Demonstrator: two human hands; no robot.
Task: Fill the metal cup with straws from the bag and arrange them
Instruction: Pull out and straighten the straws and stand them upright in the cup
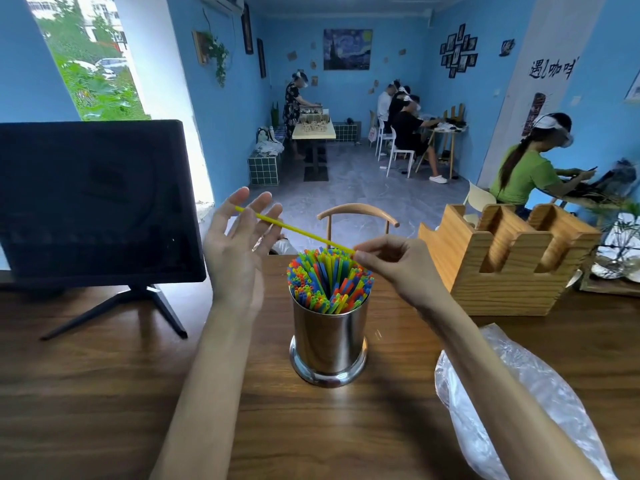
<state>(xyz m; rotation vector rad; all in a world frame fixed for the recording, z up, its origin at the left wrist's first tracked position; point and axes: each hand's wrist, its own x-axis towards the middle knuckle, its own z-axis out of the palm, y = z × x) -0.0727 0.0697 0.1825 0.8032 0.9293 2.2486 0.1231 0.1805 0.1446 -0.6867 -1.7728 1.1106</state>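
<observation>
Head camera looks forward and down, close over the wooden table [104, 393], room beyond

Black brush-style Chinese characters [553, 69] on white pillar [519, 98], far right: "遇", then what looks like "咖啡", last character cut off at pillar edge. Dark narrow poster [533, 114] lower on same pillar: print too small to read. No other legible text, brand or number.

Yellow straw [294, 231] pinched at its near end. Just below the pinch, shiny silver cup [329, 344] crammed with blue, green, orange and yellow straws [329, 282]. Brown wood-grain table [104, 393] beneath; clear bag [512, 393] nearer, to the right.
</observation>
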